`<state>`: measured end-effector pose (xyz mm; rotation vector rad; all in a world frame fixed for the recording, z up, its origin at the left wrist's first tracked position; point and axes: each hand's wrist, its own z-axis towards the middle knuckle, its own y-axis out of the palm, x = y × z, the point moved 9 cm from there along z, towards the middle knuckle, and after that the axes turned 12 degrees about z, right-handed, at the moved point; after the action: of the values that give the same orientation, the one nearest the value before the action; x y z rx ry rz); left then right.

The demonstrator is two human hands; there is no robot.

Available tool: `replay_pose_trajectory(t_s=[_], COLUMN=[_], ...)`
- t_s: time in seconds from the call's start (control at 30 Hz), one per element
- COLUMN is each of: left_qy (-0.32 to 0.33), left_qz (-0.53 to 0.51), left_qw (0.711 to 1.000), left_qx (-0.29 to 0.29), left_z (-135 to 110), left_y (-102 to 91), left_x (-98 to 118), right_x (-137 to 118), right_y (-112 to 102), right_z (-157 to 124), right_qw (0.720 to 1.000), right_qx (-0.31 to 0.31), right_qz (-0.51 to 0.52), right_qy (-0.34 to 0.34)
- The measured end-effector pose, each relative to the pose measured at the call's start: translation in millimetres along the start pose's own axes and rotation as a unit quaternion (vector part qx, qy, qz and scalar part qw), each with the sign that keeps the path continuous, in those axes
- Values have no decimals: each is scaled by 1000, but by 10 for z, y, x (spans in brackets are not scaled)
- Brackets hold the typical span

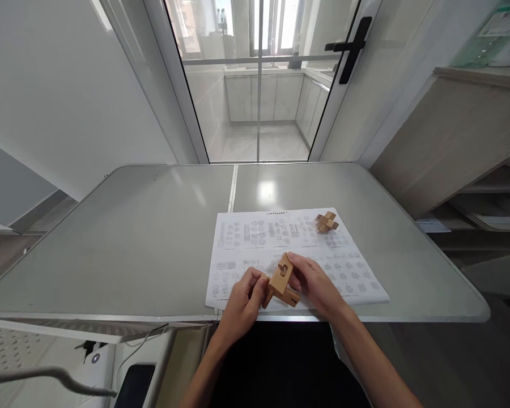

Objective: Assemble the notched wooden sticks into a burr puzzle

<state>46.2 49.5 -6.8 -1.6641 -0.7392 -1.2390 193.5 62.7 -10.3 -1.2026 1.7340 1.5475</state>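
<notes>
Holds wooden interlocking puzzle (277, 283) above near edge of printed diagram sheet (233, 254) | pinches left end with left hand (243, 297) | clamps upper right with right hand (317, 284) | near sheet's far right corner: wooden burr puzzle (326, 222) (cross-shaped, untouched)

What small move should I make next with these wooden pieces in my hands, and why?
Perhaps tilt the wooden pieces slightly to see how they meet: your left hand and right hand hold them, and the upper block partly hides the lower block.
</notes>
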Motion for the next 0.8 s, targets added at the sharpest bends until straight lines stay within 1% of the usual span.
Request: replay_pose_trajectory(t_s=[0.07,0.23,0.43,0.57,0.7,0.8], left_qy=[-4,-2,2,0,-3,-14], left_qz=[-3,-1,-39,-80,-95,-103], left_qw=[1000,1000,999,997,995,994], left_qx=[3,10,11,16,17,14], left_z=[4,5,0,-9,-18,-22], left_y=[-6,-25,-37,-46,-40,-37], left_x=[-9,-14,0,14,33,23], right_x=[7,21,80,117,122,115], right_y=[14,4,147,226,248,257], right_z=[2,15,-25,-62,-84,-99], right_qw=[1000,1000,997,994,992,990], right_qx=[-9,1,-34,-46,-49,-63], right_qz=[-5,0,-26,-36,-25,-14], right_qy=[1,11,67,91,110,124])
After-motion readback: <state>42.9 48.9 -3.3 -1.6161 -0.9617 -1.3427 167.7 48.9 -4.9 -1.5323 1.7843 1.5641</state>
